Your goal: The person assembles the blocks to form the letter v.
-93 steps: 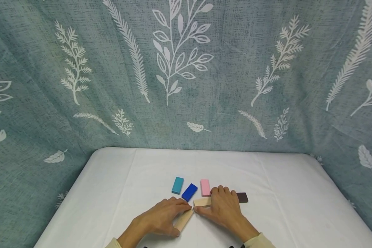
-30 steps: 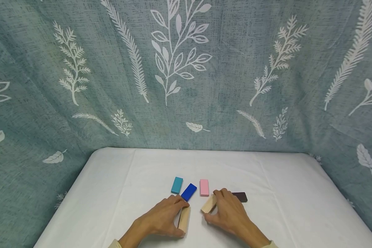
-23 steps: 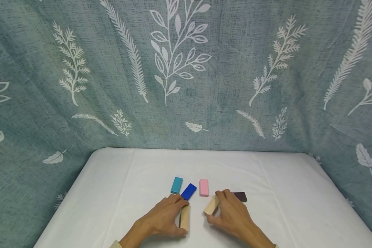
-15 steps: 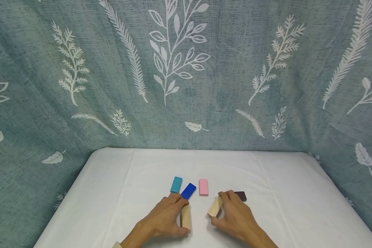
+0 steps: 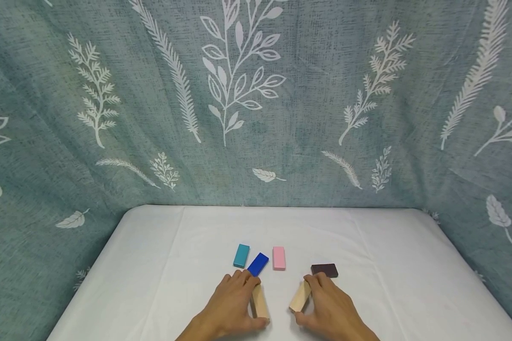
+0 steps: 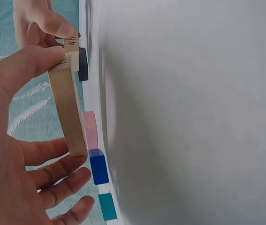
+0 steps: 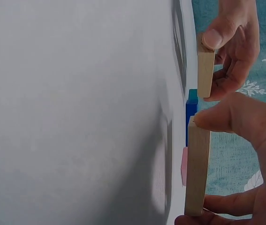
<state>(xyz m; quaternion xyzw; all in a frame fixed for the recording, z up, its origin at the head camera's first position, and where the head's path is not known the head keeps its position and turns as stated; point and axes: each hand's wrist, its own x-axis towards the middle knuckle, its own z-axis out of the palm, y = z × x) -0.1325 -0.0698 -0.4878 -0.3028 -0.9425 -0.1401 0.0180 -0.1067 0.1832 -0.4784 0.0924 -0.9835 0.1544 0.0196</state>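
My left hand point(image 5: 232, 303) pinches a plain wooden block point(image 5: 260, 302) end to end, thumb at its near end and fingers at its far end. A second wooden block point(image 5: 300, 297) is held the same way by my right hand point(image 5: 328, 305). The two blocks are apart, with white cloth between them. In the left wrist view the number 46 is printed on the end of the right hand's block point(image 6: 72, 42). A dark brown block point(image 5: 324, 270) lies just beyond the right fingers. The blue block point(image 5: 258, 264) lies just past the left fingertips.
A teal block point(image 5: 241, 255) and a pink block point(image 5: 278, 258) lie flat farther back on the white-covered table point(image 5: 162, 265). Behind the table's far edge hangs a green curtain point(image 5: 256, 118) with white leaf patterns.
The right hand has drawn its wooden block right and nearer, turning it and uncovering the dark block. The left hand's block has turned from slanting right to slanting slightly left. The blocks now stand farther apart.
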